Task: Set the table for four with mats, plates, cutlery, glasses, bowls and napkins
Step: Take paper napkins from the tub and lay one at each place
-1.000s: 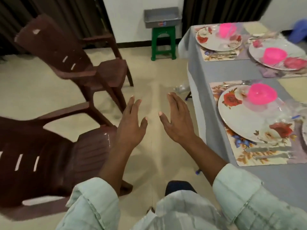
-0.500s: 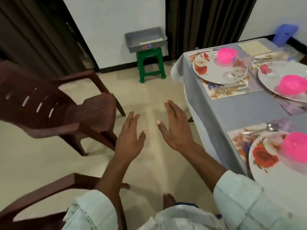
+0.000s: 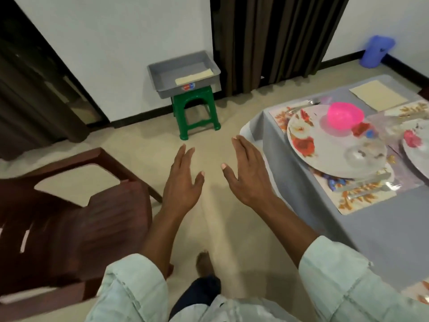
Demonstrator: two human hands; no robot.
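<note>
Overhead, head view: both hands hang over bare floor at frame centre, holding nothing. Left hand has fingers straight and together, thumb out, pointing to 12 o'clock. Right hand likewise flat and slack, fingers loose, just beside the table edge at its 3 o'clock, not touching it.

Table fills 3 o'clock, under a grey cloth. Floral mat lies near the corner; plate sits on it, pink bowl on the plate's far side. Glass stands on the plate's near right part, blurred. Fork lies on the mat's near strip. Napkin, cream, lies flat at 1 o'clock of the bowl. A second plate is cut by the right edge.

Grey tray sits on a green stool at 12 o'clock, with another folded napkin inside. Brown chair at 9 o'clock. Blue jug on the floor at 2 o'clock.
</note>
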